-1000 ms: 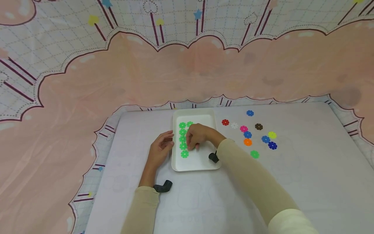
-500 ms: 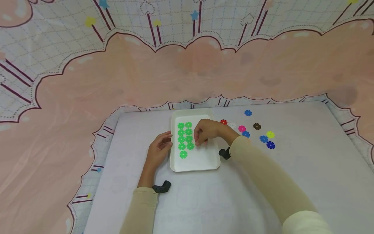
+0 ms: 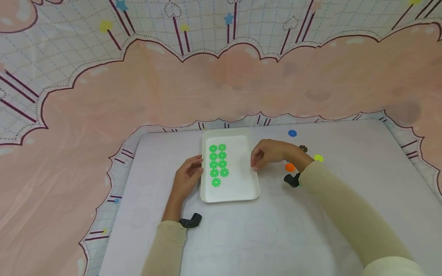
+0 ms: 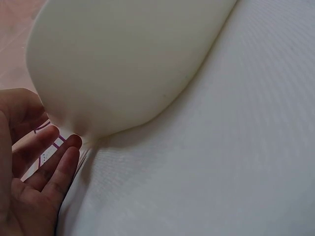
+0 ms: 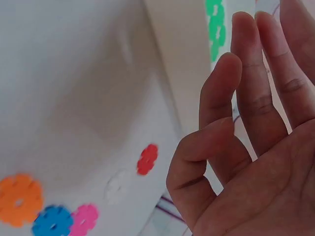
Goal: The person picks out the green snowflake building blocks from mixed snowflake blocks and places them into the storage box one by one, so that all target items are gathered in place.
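Several green flower-shaped plastic discs (image 3: 213, 164) lie in two columns in the left half of a white rectangular tray (image 3: 241, 191). My left hand (image 3: 186, 177) is at the tray's left edge, and its fingertips touch the outer wall, as the left wrist view also shows. Over the right rim hovers my right hand (image 3: 271, 152); in the right wrist view its fingers are loosely bent and nothing is between thumb and fingertips. Below that hand lie red (image 5: 147, 159), white (image 5: 116, 187), pink (image 5: 84, 220), blue (image 5: 53, 221) and orange (image 5: 19, 200) discs on the table.
More loose discs lie right of the tray: a blue disc (image 3: 292, 133) at the back, a brown disc (image 3: 303, 148) and a yellow disc (image 3: 318, 158) partly behind the right arm. A white cloth (image 3: 221, 245) covers the table. A patterned cloth (image 3: 172, 92) hangs behind.
My right hand has moved from the green discs rightward to the tray's right rim. The right column of green discs is now uncovered. The left hand stays at the tray's left edge.
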`<move>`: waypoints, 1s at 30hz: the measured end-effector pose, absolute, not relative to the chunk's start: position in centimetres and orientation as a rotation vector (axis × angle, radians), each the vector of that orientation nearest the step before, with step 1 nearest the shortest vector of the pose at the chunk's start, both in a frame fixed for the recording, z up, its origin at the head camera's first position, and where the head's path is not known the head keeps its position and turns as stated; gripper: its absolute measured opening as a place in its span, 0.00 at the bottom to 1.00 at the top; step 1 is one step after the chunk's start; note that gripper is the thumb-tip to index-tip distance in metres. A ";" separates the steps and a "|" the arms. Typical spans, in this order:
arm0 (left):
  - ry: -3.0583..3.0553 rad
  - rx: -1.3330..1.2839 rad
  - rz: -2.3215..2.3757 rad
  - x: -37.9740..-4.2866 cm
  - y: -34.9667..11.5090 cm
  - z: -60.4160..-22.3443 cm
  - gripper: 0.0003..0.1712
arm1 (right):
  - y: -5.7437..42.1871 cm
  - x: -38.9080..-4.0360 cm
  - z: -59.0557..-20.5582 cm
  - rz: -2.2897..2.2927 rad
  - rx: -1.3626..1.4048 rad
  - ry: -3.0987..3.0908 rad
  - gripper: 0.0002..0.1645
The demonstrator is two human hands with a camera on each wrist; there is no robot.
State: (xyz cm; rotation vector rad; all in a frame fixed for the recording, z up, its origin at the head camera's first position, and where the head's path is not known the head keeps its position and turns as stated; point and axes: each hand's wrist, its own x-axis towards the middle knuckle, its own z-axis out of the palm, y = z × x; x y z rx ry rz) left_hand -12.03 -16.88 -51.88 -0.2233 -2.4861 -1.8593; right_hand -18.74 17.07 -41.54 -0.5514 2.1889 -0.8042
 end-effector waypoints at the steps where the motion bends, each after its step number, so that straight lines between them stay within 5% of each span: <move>1: -2.483 -0.223 -1.861 -12.1 -16.9 -52.0 0.19 | 17.6 -18.6 -41.6 -0.803 -0.548 2.186 0.07; 30: -2.488 -0.215 -1.876 -11.9 -16.9 -51.9 0.20 | 28.0 -15.6 -44.8 -0.656 -0.376 2.280 0.12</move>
